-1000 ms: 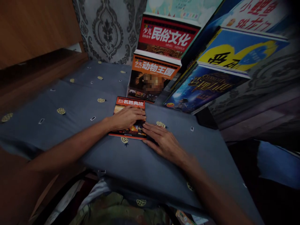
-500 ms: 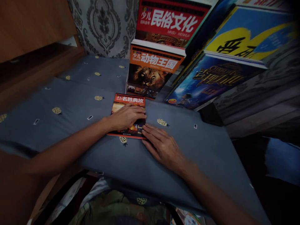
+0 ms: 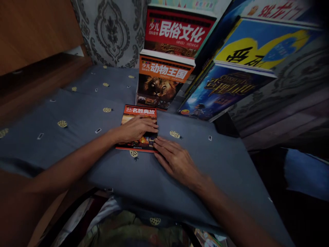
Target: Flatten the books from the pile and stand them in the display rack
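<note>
Orange-red book [image 3: 139, 111], flat on grey cloth [image 3: 84, 116], near centre. Left hand [image 3: 133, 129] lies on its cover, fingers together, pinning it. Right hand [image 3: 174, 159] flat beside its right edge, fingers slightly spread, squaring it. Lion book [image 3: 160, 80] propped behind.

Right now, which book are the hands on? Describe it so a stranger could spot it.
On the grey-blue cloth, in front of the books propped at the back, one small book lies flat. The left hand rests on it and the right hand touches its right edge. Unlike the lion book behind, it lies flat under a red-orange title band.
</note>
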The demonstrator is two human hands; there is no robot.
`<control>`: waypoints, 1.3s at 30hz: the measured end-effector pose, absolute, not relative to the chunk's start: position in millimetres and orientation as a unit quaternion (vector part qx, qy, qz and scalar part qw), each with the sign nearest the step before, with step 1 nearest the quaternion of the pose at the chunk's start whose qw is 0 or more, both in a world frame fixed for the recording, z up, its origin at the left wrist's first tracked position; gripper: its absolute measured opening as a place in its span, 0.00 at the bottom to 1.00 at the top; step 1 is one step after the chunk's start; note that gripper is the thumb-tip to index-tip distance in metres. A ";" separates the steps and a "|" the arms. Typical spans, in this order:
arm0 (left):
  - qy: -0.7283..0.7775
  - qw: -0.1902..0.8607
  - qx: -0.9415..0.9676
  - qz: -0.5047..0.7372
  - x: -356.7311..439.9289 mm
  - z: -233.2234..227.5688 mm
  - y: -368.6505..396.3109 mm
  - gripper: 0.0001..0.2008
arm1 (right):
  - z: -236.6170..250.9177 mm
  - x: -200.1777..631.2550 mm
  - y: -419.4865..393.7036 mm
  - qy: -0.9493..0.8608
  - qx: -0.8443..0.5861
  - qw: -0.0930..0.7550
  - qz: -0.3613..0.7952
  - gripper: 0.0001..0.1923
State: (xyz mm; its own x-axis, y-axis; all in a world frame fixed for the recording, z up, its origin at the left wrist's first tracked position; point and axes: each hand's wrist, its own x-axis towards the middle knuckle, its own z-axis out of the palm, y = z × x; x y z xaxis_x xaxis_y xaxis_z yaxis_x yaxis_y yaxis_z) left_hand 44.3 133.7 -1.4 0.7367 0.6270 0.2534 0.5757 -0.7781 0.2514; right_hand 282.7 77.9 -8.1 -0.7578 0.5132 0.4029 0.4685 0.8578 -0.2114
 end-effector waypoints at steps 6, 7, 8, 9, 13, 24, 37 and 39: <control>0.305 0.091 0.934 0.163 42.8 0.5 131.8 0.22 | -7.8 281.8 76.0 -0.935 -0.252 0.247 0.031 0.14; 0.305 0.087 0.934 0.164 43.4 0.3 131.6 0.22 | -8.2 281.8 76.0 -0.935 -0.250 0.250 0.027 0.14; 0.305 0.082 0.934 0.167 44.3 -0.1 131.4 0.21 | -8.6 281.8 76.0 -0.935 -0.249 0.252 0.025 0.14; 0.306 0.077 0.934 0.169 45.7 -0.5 131.1 0.21 | -9.0 281.9 76.1 -0.935 -0.250 0.251 0.024 0.14; 0.314 0.041 0.934 0.165 54.8 -1.1 128.1 0.18 | -9.9 282.1 76.3 -0.933 -0.256 0.251 0.025 0.15; 0.331 0.016 0.932 0.149 60.1 -1.0 124.2 0.17 | -11.3 281.4 77.0 -0.934 -0.248 0.257 0.012 0.14; 0.326 0.075 0.938 0.088 46.3 4.4 94.7 0.23 | -15.4 285.2 60.1 -0.942 -0.241 0.233 0.000 0.17; 0.329 0.079 0.937 0.083 46.4 3.4 94.8 0.23 | -14.3 285.6 61.2 -0.943 -0.237 0.233 -0.002 0.17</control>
